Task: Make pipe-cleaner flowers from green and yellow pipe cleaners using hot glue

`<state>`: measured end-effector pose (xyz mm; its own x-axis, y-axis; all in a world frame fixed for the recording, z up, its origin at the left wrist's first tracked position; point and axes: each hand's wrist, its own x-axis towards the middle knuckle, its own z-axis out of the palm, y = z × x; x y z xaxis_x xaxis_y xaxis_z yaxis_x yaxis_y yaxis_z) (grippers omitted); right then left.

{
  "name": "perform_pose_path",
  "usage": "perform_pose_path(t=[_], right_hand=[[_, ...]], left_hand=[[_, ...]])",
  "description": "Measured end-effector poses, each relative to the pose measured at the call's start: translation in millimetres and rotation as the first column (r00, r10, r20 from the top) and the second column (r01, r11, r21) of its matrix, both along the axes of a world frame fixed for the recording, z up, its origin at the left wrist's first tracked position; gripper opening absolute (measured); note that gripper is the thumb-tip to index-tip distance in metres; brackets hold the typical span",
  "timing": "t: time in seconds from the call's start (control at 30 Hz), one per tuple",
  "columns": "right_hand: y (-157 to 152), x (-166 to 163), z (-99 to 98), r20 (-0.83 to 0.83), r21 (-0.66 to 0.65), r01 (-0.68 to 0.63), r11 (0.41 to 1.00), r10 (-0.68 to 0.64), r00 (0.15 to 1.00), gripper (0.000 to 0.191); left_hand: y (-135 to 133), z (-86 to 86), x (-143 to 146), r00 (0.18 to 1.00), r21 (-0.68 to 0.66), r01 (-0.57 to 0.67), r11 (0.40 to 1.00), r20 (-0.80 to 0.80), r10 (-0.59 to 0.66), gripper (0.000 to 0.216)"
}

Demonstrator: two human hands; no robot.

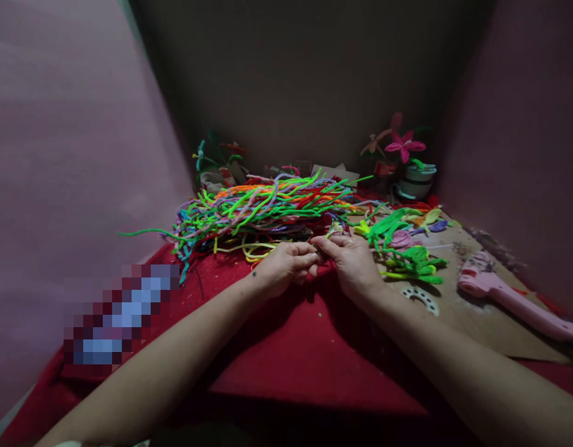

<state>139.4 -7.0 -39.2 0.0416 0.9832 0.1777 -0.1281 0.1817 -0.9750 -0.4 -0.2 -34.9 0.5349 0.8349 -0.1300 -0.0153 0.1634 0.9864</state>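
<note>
My left hand [290, 268] and my right hand [354, 261] meet over the front of the table, fingers pinched together. Between the fingertips sticks up a small pale-yellow bunch of flower stamens [335, 229]; its lower end is hidden by the fingers. Just beyond my hands lies a big heap of coloured pipe cleaners [267, 208], mostly green, orange, purple and pink. Close to my right hand are green pipe-cleaner leaves [414, 264], with a pale pink pipe-cleaner piece [404, 240] beside them.
A red cloth [286, 366] covers the table. At the right, a cardboard sheet [472, 329] bears a pink tool with a handle [514, 295] and a white holed ring [421, 299]. Behind stand a pink pipe-cleaner flower [406, 146] and a small pot [414, 181]. A blurred-out object [128, 316] lies left.
</note>
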Motion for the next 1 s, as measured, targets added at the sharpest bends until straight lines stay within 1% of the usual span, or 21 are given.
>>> perform_pose_path(t=[0.13, 0.23, 0.37, 0.5, 0.57, 0.67, 0.73, 0.77, 0.83, 0.93, 1.0], right_hand=[[-2, -1, -0.6, 0.028, -0.001, 0.035, 0.999, -0.035, 0.999, 0.026], [-4, -2, -0.9, 0.04, -0.023, 0.041, 0.999, -0.041, 0.998, 0.028], [-6, -2, -3.6, 0.031, -0.024, 0.024, 0.999, -0.023, 0.999, 0.023], [-2, 1, -7.1, 0.031, 0.003, 0.012, 1.0, -0.012, 0.999, 0.024], [0, 2, -6.5, -0.013, 0.012, -0.018, 1.0, 0.018, 1.0, 0.028], [2, 2, -2.4, -0.213, -0.043, -0.097, 0.994, 0.085, 0.973, 0.022], [2, 2, 0.9, -0.346, -0.08, -0.118, 0.99, 0.084, 0.935, 0.023], [2, 1, 2.4, -0.379, -0.09, -0.113, 0.989, 0.071, 0.923, 0.026], [1, 1, 4.6, -0.371, -0.091, -0.081, 0.993, 0.041, 0.928, 0.026], [1, 1, 5.7, -0.331, -0.076, -0.035, 0.996, 0.008, 0.944, 0.02], [2, 1, 5.5, -0.351, -0.056, -0.057, 0.997, 0.034, 0.936, 0.017]], left_hand=[[-2, 3.2, 1, 0.999, -0.068, -0.011, 0.998, -0.039, 0.008, 0.022], [-4, 4.2, 4, 0.997, -0.101, -0.045, 0.994, -0.065, 0.038, 0.02], [-6, 1.5, 6, 0.991, -0.076, -0.09, 0.993, -0.109, 0.082, 0.019], [-5, -1.1, 5, 0.996, -0.054, -0.059, 0.997, -0.073, 0.055, 0.02], [-4, -1.4, 4, 0.999, -0.036, -0.029, 0.999, -0.022, 0.029, 0.02], [-2, -1.3, 2, 0.999, -0.015, -0.021, 1.0, 0.05, 0.022, 0.022], [-2, -0.2, 1, 0.997, -0.001, -0.028, 1.0, 0.07, 0.028, 0.023], [-2, 0.9, 0, 0.997, 0.012, -0.027, 1.0, 0.066, 0.026, 0.023], [-3, 4.1, -1, 0.999, 0.03, -0.007, 1.0, 0.042, 0.005, 0.024], [-4, 10.3, 0, 0.999, 0.005, 0.027, 1.0, 0.019, -0.027, 0.028], [-4, 14.0, 2, 0.999, 0.016, -0.014, 1.0, 0.036, 0.014, 0.027]])
